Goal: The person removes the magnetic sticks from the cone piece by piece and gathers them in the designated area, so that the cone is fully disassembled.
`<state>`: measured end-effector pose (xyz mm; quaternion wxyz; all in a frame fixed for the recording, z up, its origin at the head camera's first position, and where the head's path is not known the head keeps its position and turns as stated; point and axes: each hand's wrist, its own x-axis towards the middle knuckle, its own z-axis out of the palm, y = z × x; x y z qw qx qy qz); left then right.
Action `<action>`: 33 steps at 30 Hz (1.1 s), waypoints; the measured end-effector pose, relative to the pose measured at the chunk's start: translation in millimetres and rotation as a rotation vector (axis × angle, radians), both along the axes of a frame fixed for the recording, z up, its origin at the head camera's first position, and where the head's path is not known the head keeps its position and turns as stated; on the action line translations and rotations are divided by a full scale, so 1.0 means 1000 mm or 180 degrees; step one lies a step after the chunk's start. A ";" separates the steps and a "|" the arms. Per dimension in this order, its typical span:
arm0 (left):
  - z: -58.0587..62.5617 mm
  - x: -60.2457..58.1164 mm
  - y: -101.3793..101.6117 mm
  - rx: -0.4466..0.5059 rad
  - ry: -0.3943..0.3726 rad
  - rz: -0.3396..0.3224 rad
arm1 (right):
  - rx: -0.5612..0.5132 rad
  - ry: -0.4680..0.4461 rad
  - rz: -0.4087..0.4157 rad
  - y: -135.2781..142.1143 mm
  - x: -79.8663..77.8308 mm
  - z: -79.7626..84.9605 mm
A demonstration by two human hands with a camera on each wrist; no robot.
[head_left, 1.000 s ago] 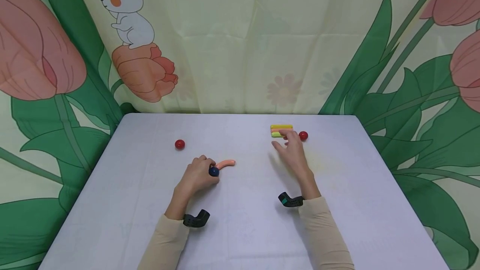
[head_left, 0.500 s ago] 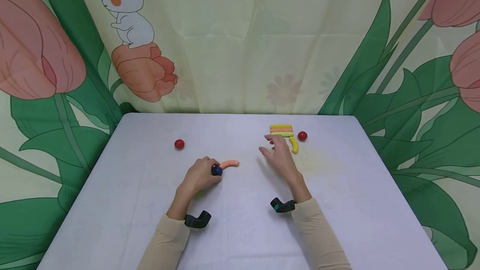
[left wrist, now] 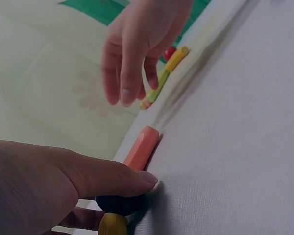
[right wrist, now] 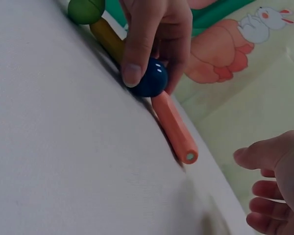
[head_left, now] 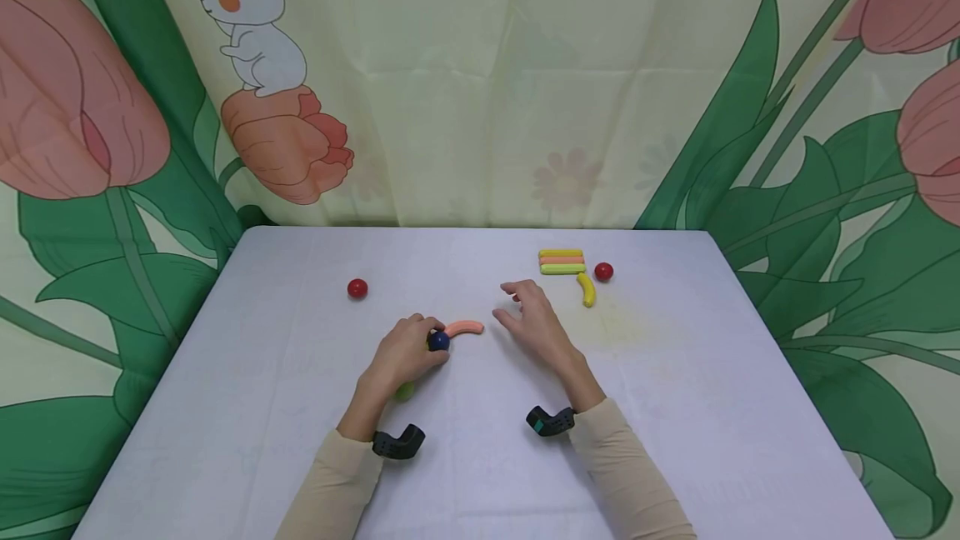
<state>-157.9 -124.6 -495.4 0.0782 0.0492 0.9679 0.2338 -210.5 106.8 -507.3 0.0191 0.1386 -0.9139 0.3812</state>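
Note:
My left hand pinches a glossy dark blue ball between thumb and fingers, low over the table. From the ball a curved salmon-pink stick reaches to the right; its free end shows a pale round tip in the right wrist view. On the ball's other side a yellow stick leads to a green ball, partly hidden by my left wrist in the head view. My right hand hovers right of the pink stick's free end, fingers loosely bent, touching nothing.
At the back right lie yellow, pink and lime straight sticks side by side, a curved yellow stick and a red ball. Another red ball sits at the left. A printed curtain hangs behind the white table.
My right hand has moved left and toward me from the sticks, uncovering the curved yellow one. My left hand has shifted slightly right with the blue ball and pink stick; the green ball now shows.

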 end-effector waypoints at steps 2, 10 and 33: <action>0.000 0.000 0.001 -0.0009 0.0009 -0.0002 | 0.0043 -0.0014 0.0051 -0.003 0.002 -0.001; 0.000 0.000 0.006 0.0033 0.0062 -0.0037 | 0.0107 -0.0072 0.0290 -0.016 0.009 -0.003; -0.005 0.002 0.011 0.0131 0.0263 -0.0208 | 0.0465 -0.0019 0.0622 -0.028 0.019 -0.008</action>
